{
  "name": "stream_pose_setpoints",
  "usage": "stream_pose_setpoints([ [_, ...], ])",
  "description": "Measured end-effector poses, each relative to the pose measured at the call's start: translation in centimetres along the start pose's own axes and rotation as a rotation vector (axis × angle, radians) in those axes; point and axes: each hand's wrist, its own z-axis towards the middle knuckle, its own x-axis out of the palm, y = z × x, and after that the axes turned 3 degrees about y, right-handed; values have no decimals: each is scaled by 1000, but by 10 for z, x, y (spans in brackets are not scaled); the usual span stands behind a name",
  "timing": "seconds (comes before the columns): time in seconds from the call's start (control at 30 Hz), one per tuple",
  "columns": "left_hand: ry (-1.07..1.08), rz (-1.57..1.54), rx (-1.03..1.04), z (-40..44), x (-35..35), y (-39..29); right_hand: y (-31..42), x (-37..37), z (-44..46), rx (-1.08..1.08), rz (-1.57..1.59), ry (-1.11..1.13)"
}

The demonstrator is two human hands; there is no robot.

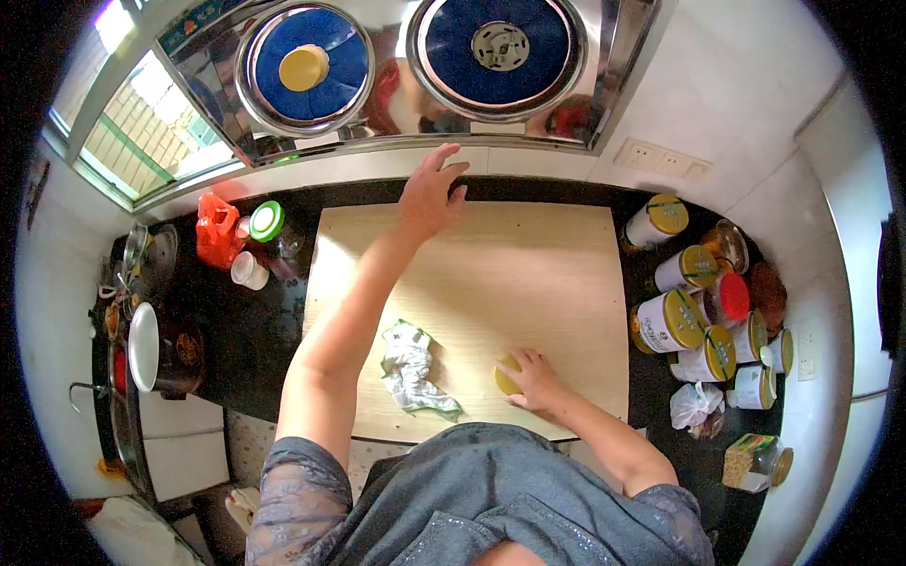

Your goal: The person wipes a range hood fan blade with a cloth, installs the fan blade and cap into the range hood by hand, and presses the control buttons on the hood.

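My left hand (433,196) is raised over the far edge of a pale wooden board (528,255), below the steel range hood (396,75). Its fingers are apart and nothing is in them. At the board's near right, my right hand (538,384) has its fingers over a round yellow lid-like piece (508,375), partly hidden by the fingers. A crumpled white cloth with green edging (410,368) lies on the board between my arms. The hood's left blue disc carries a yellow cup (303,68); the right one shows a bare slotted metal centre (500,46).
Several jars and cans with gold lids (681,319) crowd the dark counter at right. On the left stand a green-lidded jar (268,221), a red plastic bag (218,231) and a white cup (249,271). A white bowl (143,346) is farther left. Sockets (663,159) line the wall.
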Motion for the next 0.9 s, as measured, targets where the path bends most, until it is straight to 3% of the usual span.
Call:
stream_pose_setpoints([
  [0.23,-54,211,83,45,-21,17,-25,-17,20,-38,-62,32],
  [0.37,-147,315,175,86,-31,35,-48,-142,73,72,160,-380],
  [0.43,-154,373,169,109,-34,37,-60,-210,97,-18,142,-720],
  [0.47,-156,435,161,121,-32,40,-54,-252,112,62,-51,-818],
  [0.57,-133,527,128,153,-28,47,-55,-338,151,-149,-169,-1039],
  [0.73,-10,707,67,188,-25,56,-69,-408,226,-184,-412,-1108],
  [0.8,-36,762,48,194,-18,67,-71,-422,245,-208,-453,-1080],
  [0.9,-218,533,154,200,-9,81,-72,-436,266,-185,-661,-951],
])
